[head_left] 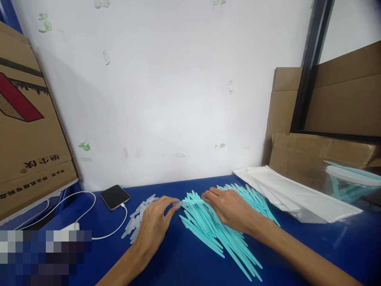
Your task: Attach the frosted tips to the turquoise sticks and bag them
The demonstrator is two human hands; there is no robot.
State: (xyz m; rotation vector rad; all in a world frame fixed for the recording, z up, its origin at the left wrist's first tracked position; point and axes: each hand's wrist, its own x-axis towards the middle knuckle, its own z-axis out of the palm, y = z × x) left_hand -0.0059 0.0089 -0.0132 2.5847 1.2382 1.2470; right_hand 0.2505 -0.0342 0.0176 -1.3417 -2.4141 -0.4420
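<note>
Between the thumb and fingertips of my left hand (154, 224) is a small translucent sleeve-like piece (181, 203). My right hand (230, 210) is closed on a flat turquoise plastic stick (195, 201), whose left end meets the translucent piece; whether it sits inside or only touches, I cannot tell. Below both hands spreads a loose pile of turquoise sticks (205, 226) with pointed ends. More turquoise sticks (256, 200) lie behind my right wrist. A heap of translucent pieces (133, 224) lies left of my left hand, partly hidden by it.
On the blue table (166, 258), a phone (115, 197) with a white cable (123, 226) lies at left. White plastic bags (285, 190) lie at right, near a clear container (354, 182) with turquoise sticks. Cardboard boxes (32, 119) flank both sides; a white wall (178, 91) stands behind.
</note>
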